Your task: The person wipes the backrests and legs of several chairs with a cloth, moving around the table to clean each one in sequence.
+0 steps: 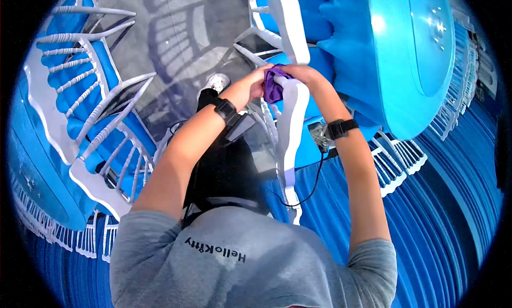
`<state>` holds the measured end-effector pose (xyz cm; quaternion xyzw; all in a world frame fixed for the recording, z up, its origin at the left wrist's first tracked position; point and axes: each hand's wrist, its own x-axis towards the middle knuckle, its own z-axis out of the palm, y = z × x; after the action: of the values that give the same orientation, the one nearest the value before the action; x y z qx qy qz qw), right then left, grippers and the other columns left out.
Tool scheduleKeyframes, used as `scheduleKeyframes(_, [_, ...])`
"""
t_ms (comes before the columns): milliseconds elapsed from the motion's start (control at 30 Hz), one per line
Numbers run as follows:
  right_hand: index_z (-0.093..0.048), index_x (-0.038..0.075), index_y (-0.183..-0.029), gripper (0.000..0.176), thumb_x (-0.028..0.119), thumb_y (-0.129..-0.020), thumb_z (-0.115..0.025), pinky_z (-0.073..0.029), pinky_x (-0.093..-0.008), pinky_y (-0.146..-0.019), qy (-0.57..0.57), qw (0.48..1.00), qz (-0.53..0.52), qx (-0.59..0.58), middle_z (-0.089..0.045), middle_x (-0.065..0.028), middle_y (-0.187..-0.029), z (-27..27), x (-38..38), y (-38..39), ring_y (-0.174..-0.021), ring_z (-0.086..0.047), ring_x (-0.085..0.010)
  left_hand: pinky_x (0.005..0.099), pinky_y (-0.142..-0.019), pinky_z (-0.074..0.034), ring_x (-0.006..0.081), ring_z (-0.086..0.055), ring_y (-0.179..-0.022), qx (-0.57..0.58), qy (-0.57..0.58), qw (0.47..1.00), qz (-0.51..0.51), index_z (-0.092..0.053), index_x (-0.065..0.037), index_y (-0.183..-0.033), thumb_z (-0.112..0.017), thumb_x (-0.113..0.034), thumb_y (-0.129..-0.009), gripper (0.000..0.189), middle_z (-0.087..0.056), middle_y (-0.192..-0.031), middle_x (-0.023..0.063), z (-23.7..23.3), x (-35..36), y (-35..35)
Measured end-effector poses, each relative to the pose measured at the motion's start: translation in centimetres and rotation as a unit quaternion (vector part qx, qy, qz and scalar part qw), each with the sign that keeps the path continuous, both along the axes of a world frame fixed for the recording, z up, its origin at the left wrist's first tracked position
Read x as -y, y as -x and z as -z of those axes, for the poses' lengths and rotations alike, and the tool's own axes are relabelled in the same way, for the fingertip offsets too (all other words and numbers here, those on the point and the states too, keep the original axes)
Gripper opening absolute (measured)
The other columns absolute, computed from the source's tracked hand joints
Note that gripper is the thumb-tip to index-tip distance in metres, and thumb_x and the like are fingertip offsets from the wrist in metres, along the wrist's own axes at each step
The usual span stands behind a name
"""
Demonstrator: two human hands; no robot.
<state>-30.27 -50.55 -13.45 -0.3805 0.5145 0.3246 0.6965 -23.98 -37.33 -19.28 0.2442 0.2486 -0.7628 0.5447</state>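
A crumpled purple cloth (273, 88) is wrapped about the end of the top rail of a white chair (294, 108). My left hand (258, 82) is closed on the cloth from the left side. From the right, my right hand (300, 72) reaches over the chair's top rail, its fingers bent onto the cloth's upper edge. The fingertips of both hands are partly hidden by the cloth and the rail. White spindles and a blue seat show below the rail.
Another white chair (290, 25) stands just beyond. To the right is a round table with a shiny blue cloth (416, 57). More white chairs (106, 185) with blue seats line the left. A black cable (318, 175) hangs near my right forearm. The floor (176, 36) is grey.
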Motion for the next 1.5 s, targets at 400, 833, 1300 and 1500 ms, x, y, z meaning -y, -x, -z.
scheduleKeyframes(400, [-0.051,-0.003,-0.113,0.03,0.011,-0.087,-0.045,-0.044,-0.0228,-0.067,0.276,0.931,0.043,0.236,-0.06,-0.0047,-0.092,-7.8,-3.4,4.9,-0.078,-0.055,-0.0098,0.0221,-0.057,-0.043,0.0084,-0.054,-0.064,0.499,0.027,0.856,0.131,-0.06,0.0,-0.09,-0.046,-0.03,-0.088,0.034,-0.059,-0.071,0.0004,-10.8,-4.5,-0.8])
scheduleKeyframes(833, [-0.059,-0.002,-0.1,0.022,0.011,-0.085,-0.048,-0.043,-0.0222,-0.068,0.395,0.793,0.304,0.351,-0.061,-0.0039,-0.085,-8.4,-3.4,4.1,-0.074,-0.054,-0.0098,0.0332,-0.067,-0.045,0.0302,-0.058,-0.072,0.9,0.084,0.427,-0.019,-0.059,0.0,-0.094,-0.051,-0.011,-0.08,0.019,-0.06,-0.078,0.0151,-20.3,-3.6,-3.2])
scheduleKeyframes(1300, [-0.057,0.002,-0.093,0.019,0.012,-0.077,-0.056,-0.044,-0.0298,-0.057,0.63,0.718,0.07,0.288,-0.058,-0.011,-0.07,-23.0,-10.2,20.9,-0.059,-0.055,-0.0171,0.024,-0.062,-0.043,0.0104,-0.053,-0.066,0.79,0.298,0.534,-0.031,-0.058,0.002,-0.084,-0.051,-0.01,-0.073,0.018,-0.058,-0.07,0.006,-28.7,-1.5,2.6])
scheduleKeyframes(1500, [-0.057,0.002,-0.096,0.02,0.009,-0.077,-0.055,-0.044,-0.0314,-0.063,0.713,0.666,0.05,0.213,-0.06,-0.0157,-0.078,-25.1,-12.4,28.3,-0.067,-0.058,-0.0236,0.0298,-0.059,-0.043,0.0244,-0.055,-0.061,0.839,0.395,0.365,0.084,-0.057,0.002,-0.08,-0.051,-0.009,-0.073,0.014,-0.056,-0.07,0.0161,-31.0,0.4,7.0])
